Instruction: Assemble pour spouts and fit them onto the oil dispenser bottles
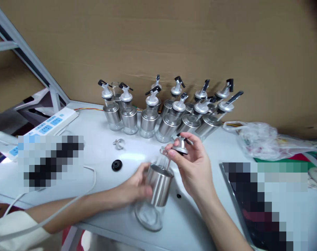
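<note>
My left hand [139, 184] is wrapped round a glass bottle [160, 186] with a steel sleeve, which leans to the right near the table's front; hand and bottle are partly blurred. Between the fingers of my right hand [196, 164] is a silver pourer cap [181, 146] with a black lever, beside the bottle's open mouth. Whether the cap touches the glass I cannot tell. Behind them, similar bottles [148, 120] with pourer caps stand in rows, several in all.
A white power strip [45, 130] and its cable [94, 177] lie at left. A small metal clip-like piece [119, 143] and a black round part [117, 165] rest mid-table. Clear plastic bags [260, 139] lie at right, near a dark-edged flat object [234, 195], partly pixelated. Cardboard [158, 42] stands behind.
</note>
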Motion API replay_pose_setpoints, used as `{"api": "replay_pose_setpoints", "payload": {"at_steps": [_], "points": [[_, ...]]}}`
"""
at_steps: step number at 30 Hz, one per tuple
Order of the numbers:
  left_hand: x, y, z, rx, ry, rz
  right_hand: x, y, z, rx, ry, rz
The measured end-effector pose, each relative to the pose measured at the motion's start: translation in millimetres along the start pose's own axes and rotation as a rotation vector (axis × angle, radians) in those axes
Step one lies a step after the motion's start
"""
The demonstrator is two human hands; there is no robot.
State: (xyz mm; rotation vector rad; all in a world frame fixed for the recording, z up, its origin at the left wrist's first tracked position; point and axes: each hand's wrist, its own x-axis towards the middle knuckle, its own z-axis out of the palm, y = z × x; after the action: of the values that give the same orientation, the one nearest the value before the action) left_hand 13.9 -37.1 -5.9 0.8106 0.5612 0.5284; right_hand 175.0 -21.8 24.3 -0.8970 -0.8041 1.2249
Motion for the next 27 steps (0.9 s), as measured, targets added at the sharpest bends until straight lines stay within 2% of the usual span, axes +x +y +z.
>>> {"api": "replay_pose_setpoints", "payload": {"at_steps": [3,6,10,16,27], "points": [[-11,-7,-4.1,0.096,-0.064,-0.104,1,2,0,-0.028,0.047,-0.027],[-14,-6,-8.9,0.156,-0.094,-0.151,-1,5,2,-0.044,0.029,-0.029],[-14,-3,-14.5,0.137,-0.122,-0.168,-1,6,2,0.002,-0.008,0.035],[-14,1,-12.6,0.106,-0.140,-0.219,1,4,0,-0.060,0.081,-0.057],[-16,2,-8.4,0.244,-0.146,-0.126,-5,6,2,-0.150,-0.012,-0.099]]}}
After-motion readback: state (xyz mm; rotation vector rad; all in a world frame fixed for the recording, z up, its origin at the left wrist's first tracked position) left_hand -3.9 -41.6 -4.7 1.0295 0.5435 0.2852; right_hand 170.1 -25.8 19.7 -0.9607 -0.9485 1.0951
